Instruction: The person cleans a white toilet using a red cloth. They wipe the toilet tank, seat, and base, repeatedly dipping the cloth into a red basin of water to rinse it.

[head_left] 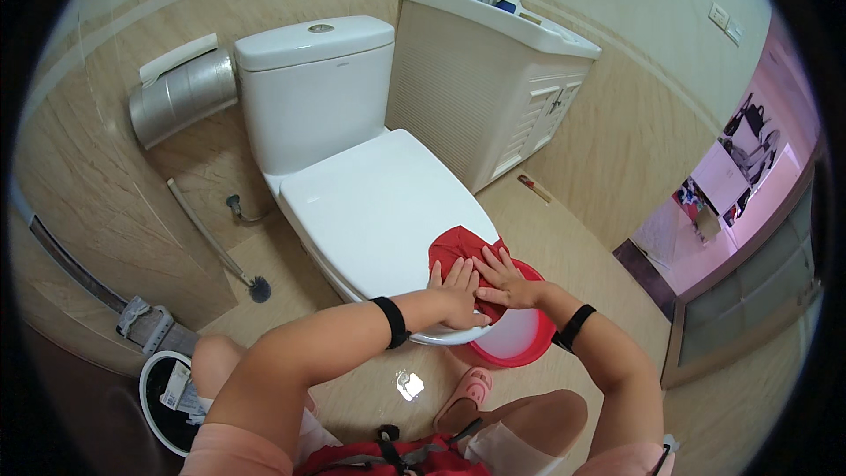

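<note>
A crumpled red cloth (457, 243) lies on the front right edge of the closed white toilet lid (370, 205). My left hand (457, 299) rests flat on the cloth, fingers spread, its thumb near the lid's front edge. Beside it, my right hand (507, 283) presses on the cloth with fingers apart, close to the left fingertips. Neither hand is curled around the cloth. Partly beneath the lid's overhang, a red plastic basin (547, 337) on the floor holds cloudy, whitish liquid.
A white washbasin cabinet (456, 86) stands right of the toilet tank (320, 99). A toilet brush (260, 289) leans against the left wall, below a metal paper holder (185, 99). A waste bin (149, 403) sits at lower left. A doorway opens at right.
</note>
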Demonstrator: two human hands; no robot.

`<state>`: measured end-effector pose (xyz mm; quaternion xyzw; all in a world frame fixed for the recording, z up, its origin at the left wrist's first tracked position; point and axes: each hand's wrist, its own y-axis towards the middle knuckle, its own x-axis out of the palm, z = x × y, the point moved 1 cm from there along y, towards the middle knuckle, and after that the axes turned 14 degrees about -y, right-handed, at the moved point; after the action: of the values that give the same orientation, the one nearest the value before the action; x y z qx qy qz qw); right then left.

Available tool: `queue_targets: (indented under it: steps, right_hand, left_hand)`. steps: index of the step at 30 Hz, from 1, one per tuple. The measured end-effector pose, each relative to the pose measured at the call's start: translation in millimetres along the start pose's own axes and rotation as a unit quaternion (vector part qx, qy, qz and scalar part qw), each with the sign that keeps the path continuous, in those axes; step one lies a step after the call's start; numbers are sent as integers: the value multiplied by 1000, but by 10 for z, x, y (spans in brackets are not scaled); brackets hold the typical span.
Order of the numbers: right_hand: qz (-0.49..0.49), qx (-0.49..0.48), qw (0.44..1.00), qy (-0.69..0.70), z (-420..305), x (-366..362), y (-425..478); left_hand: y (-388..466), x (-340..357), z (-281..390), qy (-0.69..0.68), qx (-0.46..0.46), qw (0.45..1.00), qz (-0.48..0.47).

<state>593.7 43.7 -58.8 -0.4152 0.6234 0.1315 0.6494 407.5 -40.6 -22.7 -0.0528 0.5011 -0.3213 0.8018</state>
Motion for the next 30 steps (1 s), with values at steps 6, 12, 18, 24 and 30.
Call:
queue_targets:
  steps: [6, 12, 18, 24, 30]
  right_hand:
    - [-47, 41, 997, -51, -213, -457, 485]
    - [-17, 59, 989, -132, -348, -1026, 1634]
    - [14, 38, 991, -126, -374, -1535, 2700]
    - [63, -24, 994, -83, -336, -1844, 3382]
    - [62, -32, 996, -59, -86, -1910, 3549]
  left_hand:
    - [73, -449, -866, 16, 64, 997, -30]
    - [102, -1097, -1617, 36, -11, 999, 32]
    - [164, -1643, -2130, 28, -108, 991, 73]
    - [273, -1991, -2403, 22, -162, 982, 92]
    - [523, -2151, -2390, 26, -200, 974, 98]
